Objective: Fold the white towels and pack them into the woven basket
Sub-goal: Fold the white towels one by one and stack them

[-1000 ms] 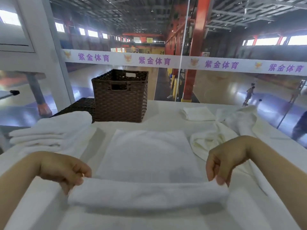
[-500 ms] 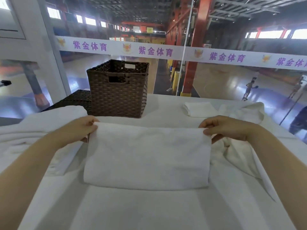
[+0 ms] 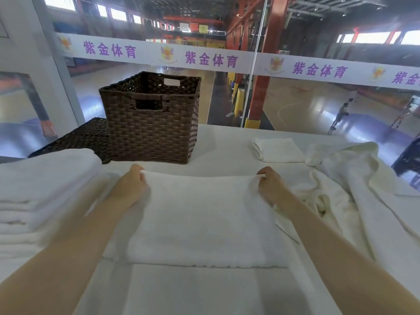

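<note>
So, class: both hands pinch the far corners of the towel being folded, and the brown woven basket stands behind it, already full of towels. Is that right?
Not quite. The head view shows no towels in the basket; its visible inside looks empty. The rest holds: the left hand and right hand pinch the far corners of the towel, and the basket stands behind it.
</note>
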### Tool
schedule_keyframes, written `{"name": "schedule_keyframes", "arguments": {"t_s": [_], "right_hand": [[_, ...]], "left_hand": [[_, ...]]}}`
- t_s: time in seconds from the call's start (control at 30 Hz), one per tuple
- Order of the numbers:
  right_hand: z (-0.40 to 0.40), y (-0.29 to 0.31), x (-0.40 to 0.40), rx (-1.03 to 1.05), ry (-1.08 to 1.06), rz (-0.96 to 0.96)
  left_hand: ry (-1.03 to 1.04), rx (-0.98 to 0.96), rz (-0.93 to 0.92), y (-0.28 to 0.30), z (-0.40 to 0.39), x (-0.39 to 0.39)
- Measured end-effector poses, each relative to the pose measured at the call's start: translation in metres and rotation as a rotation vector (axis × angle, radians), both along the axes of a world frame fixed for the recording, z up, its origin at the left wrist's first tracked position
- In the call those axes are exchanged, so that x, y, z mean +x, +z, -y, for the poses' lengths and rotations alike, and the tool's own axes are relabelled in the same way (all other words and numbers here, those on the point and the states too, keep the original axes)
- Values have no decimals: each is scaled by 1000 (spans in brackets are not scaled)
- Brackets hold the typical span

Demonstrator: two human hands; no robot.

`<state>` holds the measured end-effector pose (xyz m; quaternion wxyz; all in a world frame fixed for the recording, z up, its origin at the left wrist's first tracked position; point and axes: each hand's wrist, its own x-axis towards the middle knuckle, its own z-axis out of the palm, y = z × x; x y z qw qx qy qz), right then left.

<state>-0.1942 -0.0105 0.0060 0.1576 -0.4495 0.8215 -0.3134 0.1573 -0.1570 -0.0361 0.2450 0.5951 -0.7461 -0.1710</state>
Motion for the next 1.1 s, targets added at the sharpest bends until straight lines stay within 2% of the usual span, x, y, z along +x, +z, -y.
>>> {"name": "schedule_keyframes", "arguments": {"t_s": [0.27, 0.47, 0.63, 0.97, 1.1], "right_hand": [[17, -30, -8, 126, 15, -219], [21, -44, -7, 117, 26, -382], [15, -52, -6, 138, 71, -482], [29, -51, -14, 261, 41, -502], [30, -52, -18, 265, -27, -425]], "left_hand": [[35, -27, 42, -26, 16, -9], [39, -123, 109, -32, 17, -13], [15, -244, 61, -33, 15, -16], [73, -107, 246, -26, 25, -28], [28, -208, 392, -21, 10, -31]]}}
